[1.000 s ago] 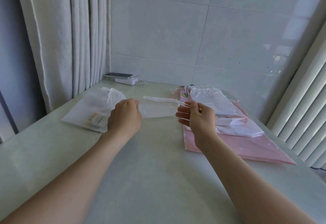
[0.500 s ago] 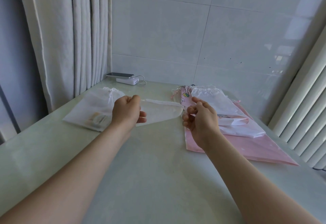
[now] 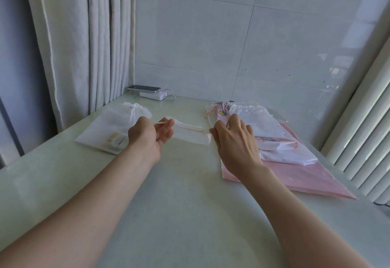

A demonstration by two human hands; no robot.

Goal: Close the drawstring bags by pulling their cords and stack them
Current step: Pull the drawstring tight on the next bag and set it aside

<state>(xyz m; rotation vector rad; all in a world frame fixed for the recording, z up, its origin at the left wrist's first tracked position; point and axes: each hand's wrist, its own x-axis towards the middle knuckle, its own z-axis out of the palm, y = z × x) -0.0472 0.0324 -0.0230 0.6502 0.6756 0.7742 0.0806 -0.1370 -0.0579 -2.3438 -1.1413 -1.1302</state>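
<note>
The small white bag point(image 3: 191, 136) is mid-frame, between both hands, over the tabletop point(image 3: 190, 204). The left hand point(image 3: 147, 137) pinches its cord point(image 3: 160, 122), other fingers point(image 3: 166, 129) loose. The right hand point(image 3: 234, 141) touches the bag's right end; I cannot tell if it grips. Best to pull the cord left slowly while holding that end steady.

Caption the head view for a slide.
Left hand pinches the cord of a white bag; right hand at its other end.
</note>
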